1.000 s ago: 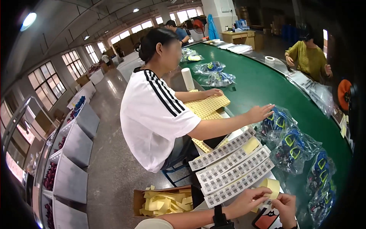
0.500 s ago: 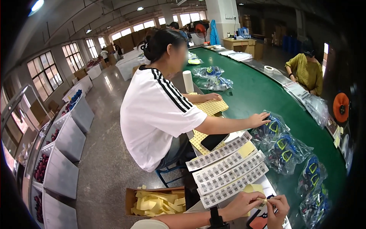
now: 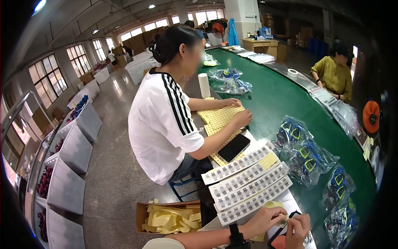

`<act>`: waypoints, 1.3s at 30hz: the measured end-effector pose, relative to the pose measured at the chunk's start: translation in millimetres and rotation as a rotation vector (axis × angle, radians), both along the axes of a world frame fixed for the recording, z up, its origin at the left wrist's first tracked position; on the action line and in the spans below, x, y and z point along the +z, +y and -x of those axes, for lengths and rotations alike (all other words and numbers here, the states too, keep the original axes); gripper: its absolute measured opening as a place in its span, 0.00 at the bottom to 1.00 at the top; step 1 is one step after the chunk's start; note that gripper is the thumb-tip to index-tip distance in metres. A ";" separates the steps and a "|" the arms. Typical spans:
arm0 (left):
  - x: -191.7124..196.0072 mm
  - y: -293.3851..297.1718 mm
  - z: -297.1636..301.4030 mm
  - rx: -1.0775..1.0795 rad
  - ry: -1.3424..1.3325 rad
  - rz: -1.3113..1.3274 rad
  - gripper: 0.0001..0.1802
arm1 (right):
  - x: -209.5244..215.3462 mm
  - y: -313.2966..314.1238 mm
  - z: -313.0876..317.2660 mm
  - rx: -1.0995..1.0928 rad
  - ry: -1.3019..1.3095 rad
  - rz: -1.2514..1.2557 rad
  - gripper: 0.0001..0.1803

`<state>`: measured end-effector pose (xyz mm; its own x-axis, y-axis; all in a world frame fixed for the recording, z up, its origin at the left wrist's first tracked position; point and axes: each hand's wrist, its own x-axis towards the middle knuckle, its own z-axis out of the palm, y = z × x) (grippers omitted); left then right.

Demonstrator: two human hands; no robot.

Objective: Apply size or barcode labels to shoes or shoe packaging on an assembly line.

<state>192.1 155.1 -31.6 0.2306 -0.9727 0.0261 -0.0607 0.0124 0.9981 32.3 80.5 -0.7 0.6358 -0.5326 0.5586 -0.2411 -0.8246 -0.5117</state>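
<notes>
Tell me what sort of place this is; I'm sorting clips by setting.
Probably a factory packing line: a long green conveyor belt carries bagged goods, barcode label strips lie ready, and workers sit along it.

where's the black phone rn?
Head view, centre: the black phone lies flat at the green table's near edge, between the yellow sticker sheets under the co-worker's hands and the white barcode label strips.
</notes>
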 end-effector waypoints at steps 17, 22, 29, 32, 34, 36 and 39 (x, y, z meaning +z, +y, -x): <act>-17.8 -11.3 -19.8 -0.028 -0.049 -0.114 0.08 | -54.1 -15.7 -8.6 0.114 -0.186 -0.290 0.04; -15.3 -18.8 -9.0 -0.023 -0.022 -0.161 0.07 | -57.9 -13.8 1.7 0.037 -0.163 -0.186 0.04; -20.2 -20.6 -5.5 0.075 0.058 -0.201 0.02 | -59.4 -15.7 -2.0 -0.010 -0.136 0.068 0.08; -22.7 -16.5 -11.5 0.050 0.094 -0.228 0.05 | -62.1 -14.4 -6.5 0.015 -0.125 0.037 0.08; -22.6 -16.9 -14.9 0.019 0.040 -0.249 0.07 | -61.3 -15.2 -5.9 0.055 -0.146 -0.036 0.06; -23.1 -18.3 -11.3 0.032 0.118 -0.152 0.09 | -60.4 -13.9 -8.6 -0.026 -0.111 -0.257 0.05; -20.7 -21.7 -21.9 -0.149 -0.034 -0.214 0.14 | -58.9 -24.6 -3.5 -0.048 -0.088 -0.411 0.07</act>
<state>214.0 133.4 -52.4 0.0869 -0.9800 -0.1788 -0.1075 -0.1877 0.9763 35.8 55.9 -59.6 0.5643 -0.7501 0.3448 -0.2149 -0.5367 -0.8159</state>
